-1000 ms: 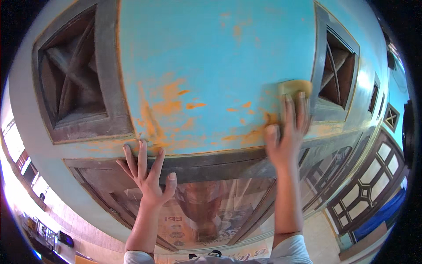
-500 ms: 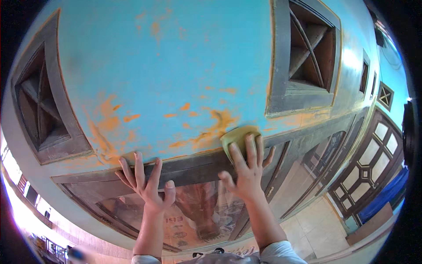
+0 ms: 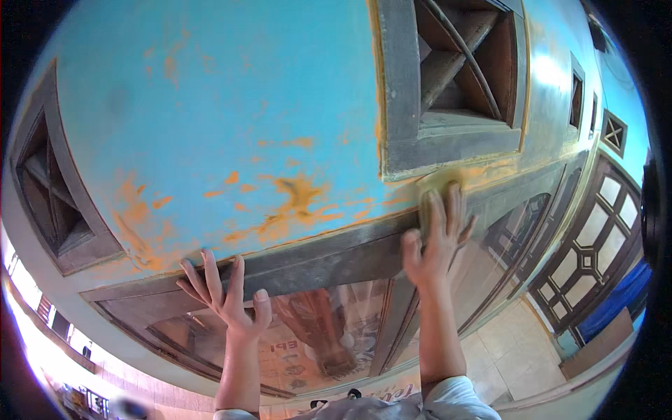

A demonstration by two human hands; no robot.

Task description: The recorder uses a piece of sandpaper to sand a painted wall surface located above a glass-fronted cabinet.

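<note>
My right hand (image 3: pixel 435 245) presses a yellow-green pad (image 3: pixel 435 183) against the blue wall (image 3: pixel 231 105), just below a dark wooden vent frame. The pad is blurred, and I cannot tell whether it is a sponge or folded sandpaper. My left hand (image 3: pixel 231 301) is open, fingers spread, with its fingertips on the top of the dark wooden window frame (image 3: pixel 318 255) at the wall's lower edge. Orange patches (image 3: pixel 297 198) show through the blue paint between and above the hands.
A crossed wooden vent (image 3: pixel 462 63) is at the upper right, another vent (image 3: pixel 50 178) at the far left. Glass panes (image 3: pixel 329 322) below the frame carry reflections. A paneled door (image 3: pixel 588 245) stands far right, beside a blue cloth (image 3: pixel 616 304) and floor tiles (image 3: pixel 511 357).
My right hand has moved right with the pad, along the wall's lower edge to below the vent. The view has shifted to the right. My left hand stays on the frame.
</note>
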